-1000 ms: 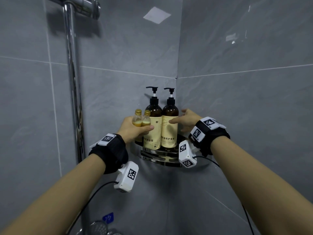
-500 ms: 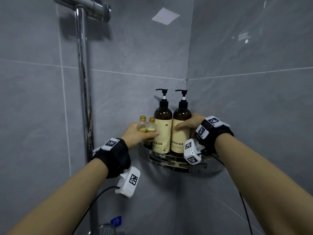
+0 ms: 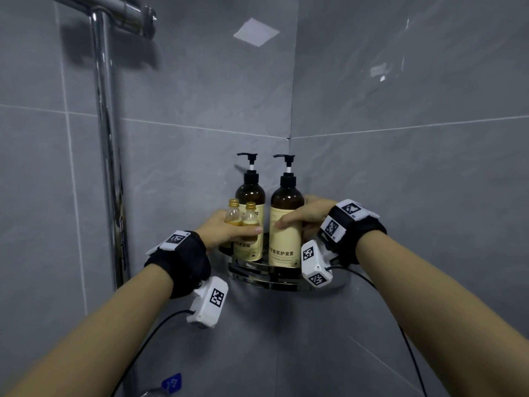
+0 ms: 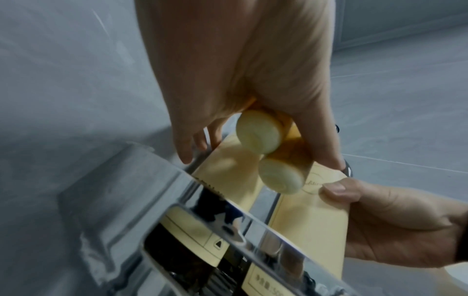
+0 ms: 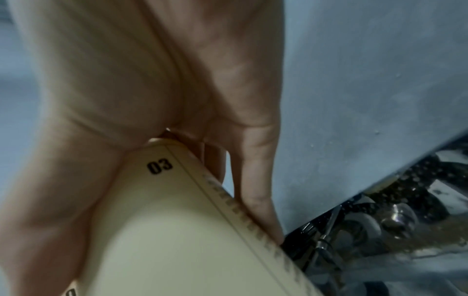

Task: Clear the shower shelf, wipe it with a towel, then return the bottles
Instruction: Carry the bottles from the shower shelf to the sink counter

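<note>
A chrome corner shelf [image 3: 272, 277] [image 4: 157, 200] is fixed where two grey tiled walls meet. My left hand [image 3: 223, 232] [image 4: 253, 80] grips two small gold-capped bottles [image 3: 243, 222] [image 4: 268, 156] of yellow liquid, lifted clear of the shelf. Behind them an amber pump bottle [image 3: 250, 196] with a cream label stands on the shelf. My right hand [image 3: 303, 217] [image 5: 152, 100] is wrapped round a second amber pump bottle [image 3: 286, 224] [image 5: 177, 230], labelled 03, thumb across its front. Its base is at the shelf's rail; I cannot tell whether it is lifted.
A chrome shower riser pipe [image 3: 110, 167] runs down the left wall, with a bracket at its top. A blue tag [image 3: 171, 383] hangs low by the pipe. Walls close in behind and to the right of the shelf.
The left hand has raised the two small bottles off the shelf. The right hand went from touching the right pump bottle to wrapping round it, and that bottle has shifted right, away from its neighbour.
</note>
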